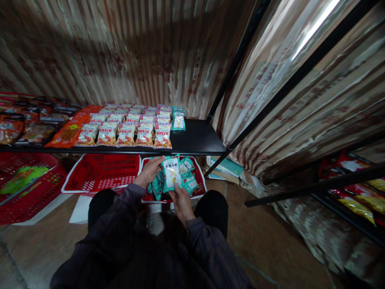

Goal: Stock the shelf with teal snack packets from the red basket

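Just above a red basket [199,185], between the person's two hands, was a small teal bag [171,172], its front turned up toward the wearer. It looked plump and slightly shiny, with a white panel down the middle, a pale picture of the snack below, and crimped teal ends. The large dark characters read 小鱼小虾; the finer print was too small to make out. The left hand [150,171] pinched the upper left edge, and the right hand [182,204] pinched the bottom edge with its thumb on the front; the fingers behind were hidden. More teal bags [191,182] lay in the basket, partly covered by the held one.

On the black shelf [197,138] beyond, a matching pack [178,119] stood at the end of rows of white bags [144,134], whose red lettering I couldn't read with certainty. Left of those were orange packets [69,130], then darker packs [30,124] cut off by the view's edge. Striped cloth [120,52] hung behind, its reddish characters blurred. At far right, red and yellow packets [357,200] sat in shadow, their labels unreadable.
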A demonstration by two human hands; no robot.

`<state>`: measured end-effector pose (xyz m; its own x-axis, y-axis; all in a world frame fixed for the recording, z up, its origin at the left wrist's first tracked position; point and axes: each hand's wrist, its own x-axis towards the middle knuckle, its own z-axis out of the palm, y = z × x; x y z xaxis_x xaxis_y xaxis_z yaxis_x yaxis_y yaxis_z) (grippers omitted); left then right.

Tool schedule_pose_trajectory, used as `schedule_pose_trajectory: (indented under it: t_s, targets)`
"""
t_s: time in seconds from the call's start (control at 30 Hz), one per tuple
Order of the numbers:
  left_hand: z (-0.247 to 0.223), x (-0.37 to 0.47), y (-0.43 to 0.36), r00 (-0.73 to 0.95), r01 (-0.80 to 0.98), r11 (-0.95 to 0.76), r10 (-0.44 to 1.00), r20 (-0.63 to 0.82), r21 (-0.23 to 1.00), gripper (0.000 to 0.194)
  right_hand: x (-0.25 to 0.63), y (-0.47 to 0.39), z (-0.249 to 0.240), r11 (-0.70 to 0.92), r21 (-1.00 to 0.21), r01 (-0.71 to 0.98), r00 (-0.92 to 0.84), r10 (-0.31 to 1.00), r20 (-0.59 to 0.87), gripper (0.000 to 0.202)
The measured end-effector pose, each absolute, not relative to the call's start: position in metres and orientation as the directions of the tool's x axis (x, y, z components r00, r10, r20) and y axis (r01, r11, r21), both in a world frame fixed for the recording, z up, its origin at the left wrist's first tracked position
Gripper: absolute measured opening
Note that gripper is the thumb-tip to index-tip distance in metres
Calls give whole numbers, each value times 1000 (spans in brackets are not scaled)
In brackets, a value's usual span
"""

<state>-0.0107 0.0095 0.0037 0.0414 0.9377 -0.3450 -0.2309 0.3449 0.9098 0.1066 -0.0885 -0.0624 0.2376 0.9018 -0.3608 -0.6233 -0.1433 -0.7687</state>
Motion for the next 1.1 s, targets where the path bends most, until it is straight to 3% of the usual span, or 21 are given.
schedule_pose_trajectory:
  t_s: [0.2, 0.43, 0.67, 0.9, 1.1]
  targets:
    - [5, -8, 4, 133, -372, 373, 928, -349, 850, 44, 113, -93, -62, -150, -784, -602, 216, 915, -341, 28]
    - [8, -10, 2, 121, -223, 335, 941, -315, 915, 41, 136, -68, -47, -124, -860, -495, 272, 918, -289, 47]
    - [1, -3, -1, 267, -208, 295, 934, -236, 933, 52, 143, -34, -42, -80, -854, -514, 255, 936, -241, 37]
    - [-10, -14, -11, 302, -111, 426, 875, -378, 898, 63, 151, -23, -39, -52, -828, -558, 397, 860, -321, 32]
    - [-24, -13, -26, 395, -179, 448, 848, -353, 876, 65, 161, -13, -34, -32, -862, -507, 470, 827, -307, 32]
